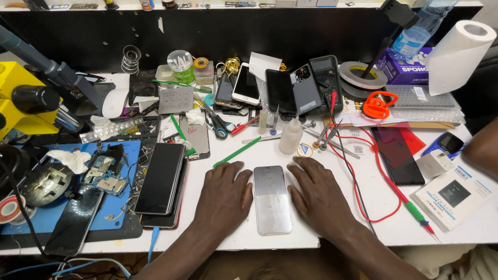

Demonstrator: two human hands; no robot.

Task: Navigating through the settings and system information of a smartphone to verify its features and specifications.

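A silver phone [272, 199] lay flat on the white workbench [363, 218] between the left hand [224, 197] and the right hand [317, 194], both palm down with their fingers spread against its long edges. Just beyond the right fingertips stood a small white squeeze bottle [290, 137]. A green tool [237, 152] lay beyond the left fingertips, and two stacked dark phones [161, 179] lay to their left.

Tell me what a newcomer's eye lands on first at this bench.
First, the silver phone lying flat at the front edge of the white table, with the left hand and right hand resting palm-down on either side of it. Next, the red cable looping across the right side, and the yellow microscope at far left above the blue mat.
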